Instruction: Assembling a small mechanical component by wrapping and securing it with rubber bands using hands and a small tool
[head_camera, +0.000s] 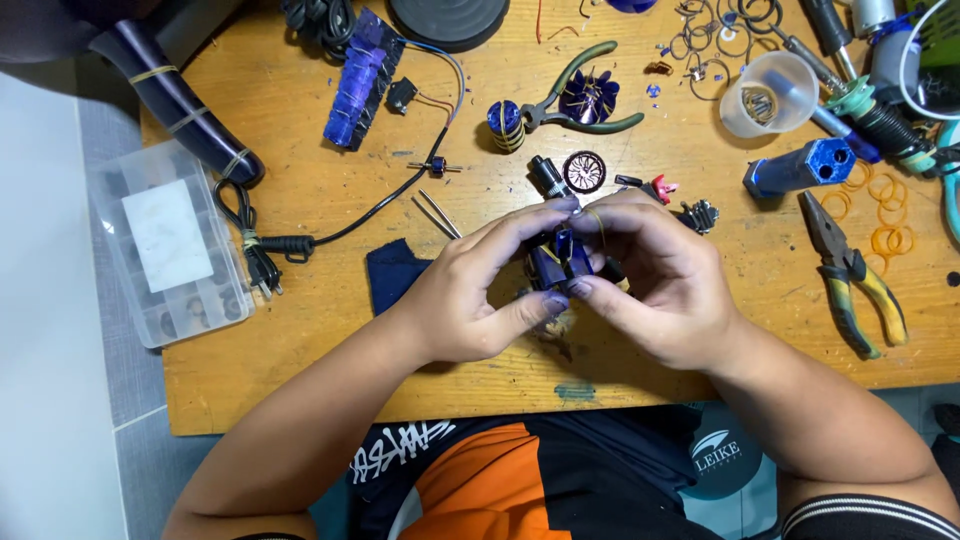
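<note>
1. The wooden table (300, 330) is carrying everything, cluttered with tools and parts across its far half, and the work is happening near its middle, just in front of the person's body.
2. A clear plastic parts box (170, 255) is hanging over the table's left edge, well apart from the hands; a black power cord (330, 232) is running from near it toward the centre.
3. The left hand (470, 295) and right hand (660, 285) are closing in from either side, fingertips nearly meeting, both pinching the small dark-blue part (562, 258) between thumbs and forefingers.
4. Yellow-handled pliers (860, 285) are lying to the right, and green-handled pliers (580, 95) are lying farther back, both untouched.
5. The small dark-blue part is sitting just above the table, mostly hidden by fingers. Its long axis seems to be running roughly away from the person, upper end pointing toward the far edge, though the cover makes this uncertain.
6. Judging from the grip, the step is going best with both thumbs steadying the piece from below, light even pressure, and the wrists resting low so the small part is not twisting or slipping out.
</note>
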